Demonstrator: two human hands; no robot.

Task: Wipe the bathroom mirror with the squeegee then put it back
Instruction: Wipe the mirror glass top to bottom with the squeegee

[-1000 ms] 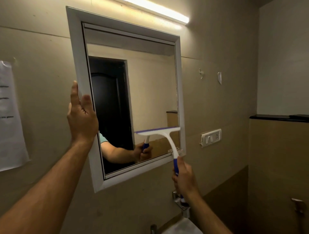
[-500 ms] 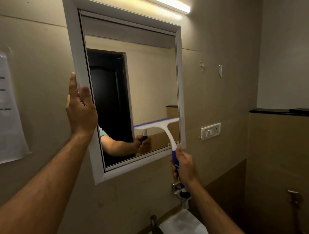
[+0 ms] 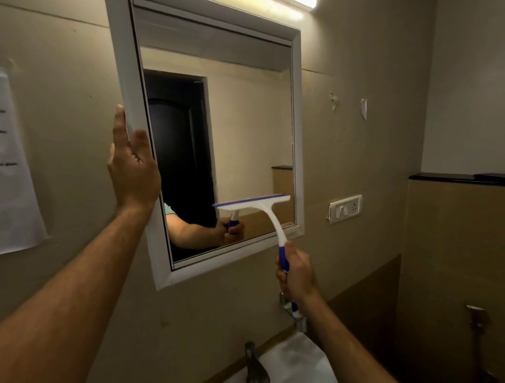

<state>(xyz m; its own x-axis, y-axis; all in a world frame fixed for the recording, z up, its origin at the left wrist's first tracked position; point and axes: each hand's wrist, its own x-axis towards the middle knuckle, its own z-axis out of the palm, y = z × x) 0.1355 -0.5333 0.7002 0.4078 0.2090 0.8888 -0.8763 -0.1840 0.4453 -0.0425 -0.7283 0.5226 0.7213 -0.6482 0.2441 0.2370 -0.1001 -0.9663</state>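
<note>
Here the squeegee (image 3: 255, 203) sits in the lower right part of the mirror glass (image 3: 246, 123), right of centre in the picture, its white head with the blue rubber edge lying nearly level against the glass, the right end a little higher than the left. From the middle of the head a curved white neck drops down and to the right, crossing the white mirror frame (image 3: 128, 82) at its bottom right corner and running into a blue handle. The right hand (image 3: 296, 273) is wrapped tightly around that blue handle just below the frame, fingers curled closed on it, the forearm leading off to the bottom right. In the glass, the reflection of this hand and handle shows just under the left end of the head.

The left hand (image 3: 134, 169) is at centre left, laid flat against the left side of the frame with fingers straight and pointing up, thumb side toward the glass; it presses rather than grips, fingers side by side.

Further out, a switch plate (image 3: 345, 209) is on the beige wall to the right of the mirror, a sheet of paper (image 3: 16, 177) hangs at the left edge, a tube light (image 3: 304, 3) glows at the top, and a tap (image 3: 254, 363) with a white basin (image 3: 297, 363) sits at the bottom.
</note>
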